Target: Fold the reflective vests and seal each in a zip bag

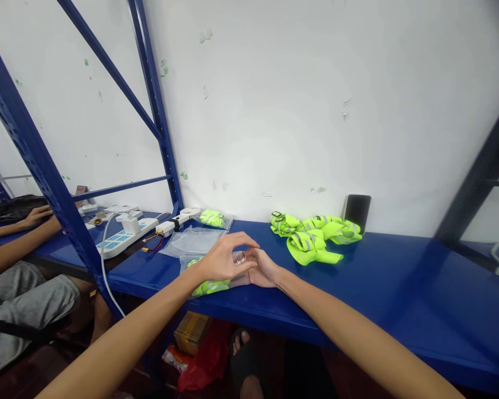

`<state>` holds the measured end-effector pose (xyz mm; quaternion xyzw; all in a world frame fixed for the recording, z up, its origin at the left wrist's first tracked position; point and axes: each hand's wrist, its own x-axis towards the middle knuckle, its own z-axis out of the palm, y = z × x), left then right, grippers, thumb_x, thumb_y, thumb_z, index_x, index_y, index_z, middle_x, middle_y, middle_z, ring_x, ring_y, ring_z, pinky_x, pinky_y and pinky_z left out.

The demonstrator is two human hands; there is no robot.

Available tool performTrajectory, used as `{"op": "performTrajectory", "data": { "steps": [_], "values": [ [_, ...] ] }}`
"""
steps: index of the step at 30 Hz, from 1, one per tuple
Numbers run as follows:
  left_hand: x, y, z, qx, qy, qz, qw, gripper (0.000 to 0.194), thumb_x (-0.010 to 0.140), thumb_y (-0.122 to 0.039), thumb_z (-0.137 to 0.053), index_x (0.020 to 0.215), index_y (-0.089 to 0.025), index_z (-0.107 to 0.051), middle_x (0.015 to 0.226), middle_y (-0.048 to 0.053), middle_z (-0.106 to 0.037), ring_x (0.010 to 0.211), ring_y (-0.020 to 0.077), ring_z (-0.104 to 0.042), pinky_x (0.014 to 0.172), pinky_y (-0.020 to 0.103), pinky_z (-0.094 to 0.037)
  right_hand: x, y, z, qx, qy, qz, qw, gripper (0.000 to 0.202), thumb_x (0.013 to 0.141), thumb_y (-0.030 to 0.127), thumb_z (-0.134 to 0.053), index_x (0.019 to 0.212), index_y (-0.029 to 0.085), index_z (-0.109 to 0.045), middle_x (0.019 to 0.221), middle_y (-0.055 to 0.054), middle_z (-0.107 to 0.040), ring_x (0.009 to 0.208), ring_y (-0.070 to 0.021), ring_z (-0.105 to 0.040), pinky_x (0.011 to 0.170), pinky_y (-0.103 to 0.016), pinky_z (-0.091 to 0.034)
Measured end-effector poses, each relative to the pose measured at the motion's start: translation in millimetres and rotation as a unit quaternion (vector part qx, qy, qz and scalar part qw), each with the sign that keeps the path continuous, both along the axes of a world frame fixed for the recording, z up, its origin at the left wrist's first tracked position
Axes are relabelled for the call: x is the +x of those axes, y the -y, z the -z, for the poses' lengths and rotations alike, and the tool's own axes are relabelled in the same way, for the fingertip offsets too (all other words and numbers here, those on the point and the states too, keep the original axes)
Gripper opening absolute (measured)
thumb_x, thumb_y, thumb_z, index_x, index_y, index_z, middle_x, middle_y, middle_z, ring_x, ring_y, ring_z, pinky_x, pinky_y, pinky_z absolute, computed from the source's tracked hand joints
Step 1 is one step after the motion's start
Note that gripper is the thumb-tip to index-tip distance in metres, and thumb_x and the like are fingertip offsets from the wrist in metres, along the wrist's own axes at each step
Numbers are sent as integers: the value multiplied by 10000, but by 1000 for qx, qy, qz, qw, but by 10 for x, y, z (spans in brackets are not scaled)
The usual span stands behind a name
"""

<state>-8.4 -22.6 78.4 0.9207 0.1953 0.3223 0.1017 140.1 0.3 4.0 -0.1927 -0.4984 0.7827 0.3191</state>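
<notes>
A clear zip bag (239, 279) with a red seal line lies near the table's front edge, a folded neon-yellow reflective strap (212, 287) inside it. Over the bag arches my left hand (224, 256), its thumb and fingers apart in a C shape. My right hand (266, 269) is at the sealed end, fingers curled against the bag's edge; the fingertips are partly hidden behind my left thumb. Just behind lies a flat clear plastic bag (195, 242). Another bagged yellow strap (212, 218) rests near the wall.
Loose neon-yellow straps (311, 235) lie to the right, before a black phone (356, 213) leaning on the wall. To the left are a white power strip (127, 237), a cable and a blue rack post (45, 149). Another person's arms (29, 244) rest beyond it.
</notes>
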Motion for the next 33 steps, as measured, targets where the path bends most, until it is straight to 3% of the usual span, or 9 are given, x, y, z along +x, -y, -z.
{"op": "performTrajectory", "data": {
  "steps": [3, 5, 8, 13, 19, 25, 31, 33],
  "values": [
    [-97, -130, 44, -13, 41, -85, 995, 238, 827, -349, -553, 975, -176, -622, 957, 68, -648, 885, 199, -598, 802, 317, -459, 23, 10, -32, -50, -22, -21, 998, 474, 808, 500, -412, 911, 94, -632, 773, -99, -668, 720, -208, -642, 736, -384, -514],
    [-151, -235, 86, -72, 33, -159, 984, 313, 885, -405, -443, 1032, -187, -612, 960, 64, -658, 874, 200, -603, 767, 308, -457, 0, 5, -26, -57, -4, 13, 998, 458, 825, 499, -428, 896, 100, -642, 737, -87, -672, 672, -187, -639, 692, -351, -520],
    [-203, -386, 171, -161, -34, -227, 960, 442, 928, -475, -286, 1039, -191, -605, 916, 61, -675, 836, 211, -611, 721, 307, -437, -43, -22, 11, -11, 41, 94, 995, 299, 806, 387, -533, 837, 114, -652, 695, -67, -670, 640, -176, -638, 657, -342, -529],
    [-213, -506, 307, -155, -145, -278, 937, 496, 917, -483, -283, 713, -173, -611, 725, 74, -658, 719, 220, -600, 650, 298, -367, -47, -54, 66, 67, 93, 181, 977, 290, 695, 406, -709, 799, 144, -639, 757, -50, -671, 643, -185, -654, 543, -302, -534],
    [-241, -508, 314, -142, -132, -281, 940, 357, 888, -387, -372, 705, -179, -598, 677, 44, -641, 657, 189, -577, 583, 270, -330, -63, -26, 67, 114, 144, 292, 939, 327, 688, 448, -709, 814, 161, -614, 515, 31, -572, 343, -120, -508, 319, -221, -377],
    [-313, -509, 243, -86, -101, -296, 946, 274, 916, -337, -330, 786, -197, -526, 717, 36, -627, 680, 194, -571, 632, 283, -353, -47, -35, 29, 111, 104, 239, 959, 228, 664, 322, -721, 751, 157, -590, 505, 39, -575, 401, -101, -510, 425, -231, -441],
    [-223, -464, 250, -83, -19, -270, 959, 244, 932, -292, -287, 779, -209, -458, 722, 29, -608, 662, 179, -568, 654, 287, -378, -33, -97, 99, 148, 149, 321, 924, 281, 663, 366, -737, 739, 170, -551, 514, 46, -548, 407, -115, -519, 422, -238, -413],
    [-208, -456, 267, -84, 2, -267, 960, 245, 932, -300, -292, 775, -211, -458, 702, 21, -595, 650, 178, -560, 645, 287, -380, -22, -112, 114, 142, 147, 322, 925, 299, 654, 359, -746, 807, 168, -576, 545, 45, -561, 430, -119, -531, 448, -246, -422]
  ]
}}
